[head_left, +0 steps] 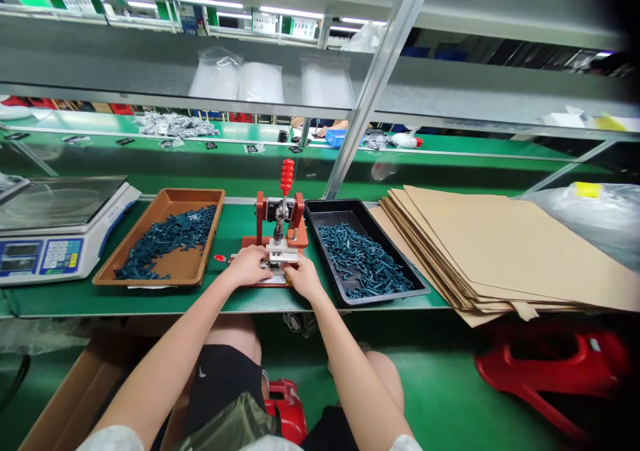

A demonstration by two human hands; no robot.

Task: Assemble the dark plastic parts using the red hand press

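A toggle-clamp press [280, 228] with a red ribbed handle [287, 176] stands upright on the green bench in front of me. My left hand [249, 266] is at the left side of its metal fixture [277, 278], fingers curled in towards the middle. From the right, my right hand [303, 277] reaches the same spot, with thumb and fingers drawn together. Whatever lies between the fingertips is too small and too covered to name. A small red-tipped lever [220, 258] sticks out beside my left hand.
Left of the press, a brown tray [214, 238] holds many small dark-blue parts, beside a weighing scale [60, 238]. To the right, a black tray [320, 251] has thin blue pieces. Cardboard sheets [525, 244] are stacked further right. A metal post [375, 91] and shelf rise behind.
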